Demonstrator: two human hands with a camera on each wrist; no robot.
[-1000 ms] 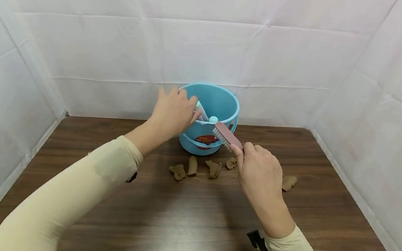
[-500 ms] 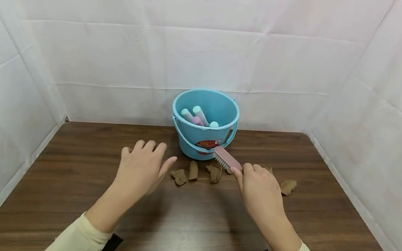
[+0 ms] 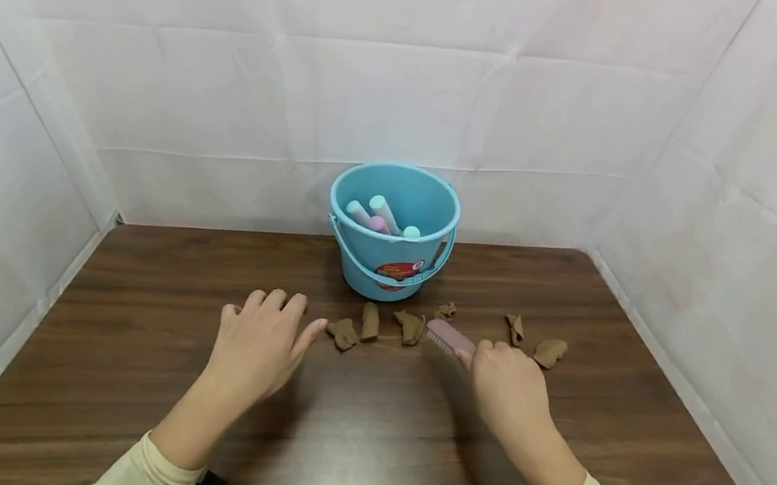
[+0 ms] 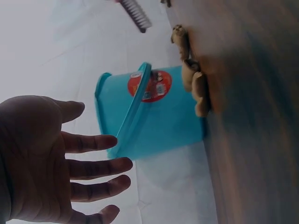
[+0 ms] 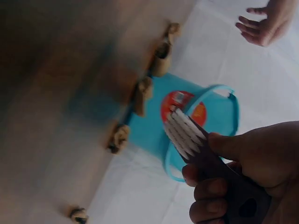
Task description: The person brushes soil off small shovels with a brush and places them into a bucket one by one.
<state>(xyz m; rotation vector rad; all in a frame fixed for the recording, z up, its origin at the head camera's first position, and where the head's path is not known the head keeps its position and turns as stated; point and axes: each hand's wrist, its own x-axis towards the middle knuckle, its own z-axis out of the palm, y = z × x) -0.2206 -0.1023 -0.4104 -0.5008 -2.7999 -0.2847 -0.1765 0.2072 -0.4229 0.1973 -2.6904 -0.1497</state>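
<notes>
My right hand (image 3: 512,387) grips a pink scrub brush (image 3: 450,337) by its handle, above the table. White bristles (image 5: 182,133) show in the right wrist view, overlapping the bucket there. My left hand (image 3: 258,344) holds nothing; its fingers are spread and fairly straight, palm visible in the left wrist view. Nearest to it lies a brown crumpled scrap (image 3: 344,335). More brown scraps, one a short rolled piece (image 3: 370,322), lie in a loose row, with a flat scrap (image 3: 550,353) beyond my right hand. Behind them stands a light blue bucket (image 3: 364,265), its handle hanging down in front.
Several pale sticks (image 3: 383,213) with mint or pink ends lean inside the bucket. White sheeting (image 3: 405,107) closes off the back and both sides of the dark wooden table (image 3: 351,432).
My left hand has left the bucket and drawn back toward me, down to its left. My right hand has lowered the brush from near the rim, exposing another scrap behind it.
</notes>
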